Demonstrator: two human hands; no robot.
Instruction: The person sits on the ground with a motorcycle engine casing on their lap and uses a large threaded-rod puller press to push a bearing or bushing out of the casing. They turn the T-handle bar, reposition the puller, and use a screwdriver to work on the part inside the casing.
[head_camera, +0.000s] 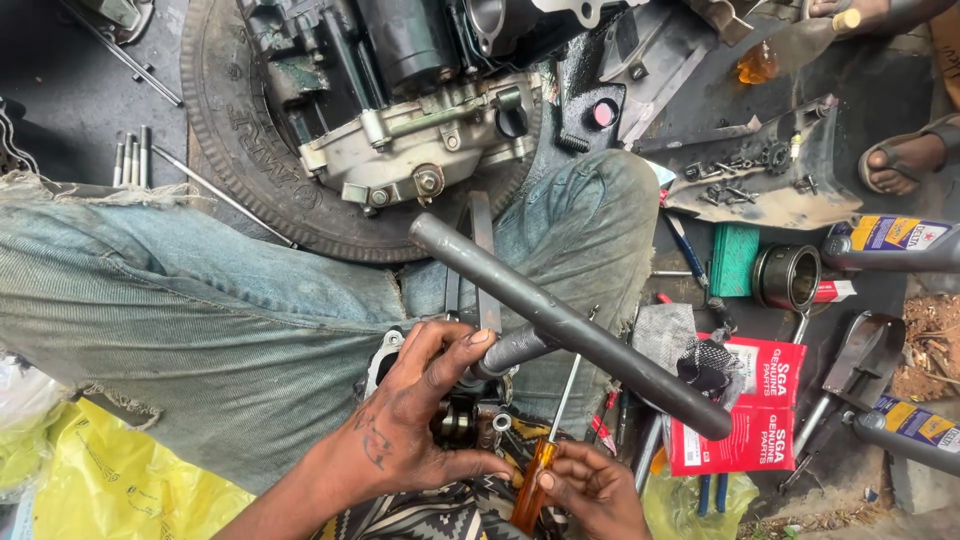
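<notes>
While seated over grimy engine parts: left hand (415, 415) wrapped around dull grey T-shaped socket wrench (570, 335), fingers curled at its stem, above small metal part (465, 418) in lap. Right hand (592, 487) pinched shut on amber-handled screwdriver (545, 445), thin shaft rising behind wrench. Metal part mostly hidden by left palm; shape unclear. Greasy engine block (420, 130) resting on ribbed tyre (225, 140).

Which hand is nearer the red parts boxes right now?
Right. The right hand, holding the amber-handled screwdriver, sits just left of the red boxes; the left hand is farther left, on the metal part.
</notes>
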